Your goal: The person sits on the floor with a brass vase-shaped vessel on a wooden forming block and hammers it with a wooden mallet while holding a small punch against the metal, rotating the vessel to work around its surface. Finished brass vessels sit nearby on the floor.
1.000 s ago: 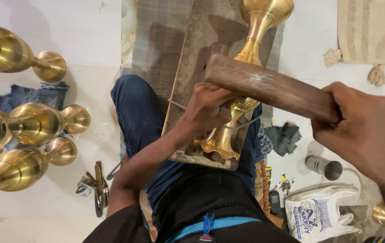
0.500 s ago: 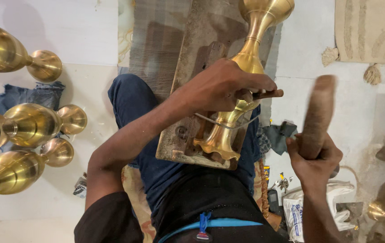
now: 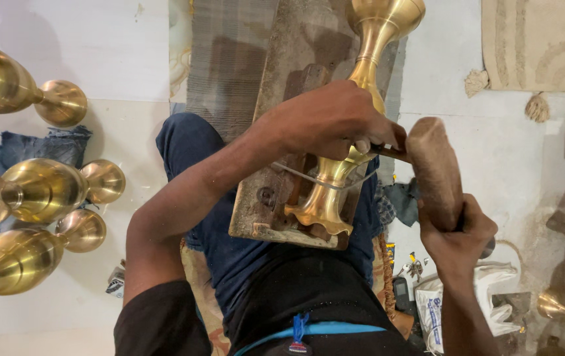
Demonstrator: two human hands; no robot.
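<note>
Head view, looking straight down at a seated person's lap. A long brass stand [image 3: 351,132] lies lengthwise on a worn wooden board [image 3: 276,118] that runs from the top centre of the frame down to the lap; its flared foot sits at the lower centre and its cup-shaped end reaches the top edge. A bent wire clip [image 3: 325,181] crosses the stand just above the foot. The left hand [image 3: 325,122], at the centre of the frame, is closed over the narrow middle of the stand, fingers wrapped together around a thin dark tool [image 3: 388,151] that pokes out to the right of the knuckles. The right hand [image 3: 457,234], right of centre and lower, has its fingers clamped on the lower end of a thick wooden mallet [image 3: 434,168]. The mallet stands nearly upright in the frame, its upper end just beside the protruding tool tip; actual contact cannot be told. At the left edge, several other brass stands [image 3: 31,191] lie on the pale floor [image 3: 97,46], partly on a blue cloth [image 3: 38,145]. A beige rug [image 3: 539,39] fills the upper right corner. A white printed bag [image 3: 493,303] lies at the lower right, below the right hand.
</note>
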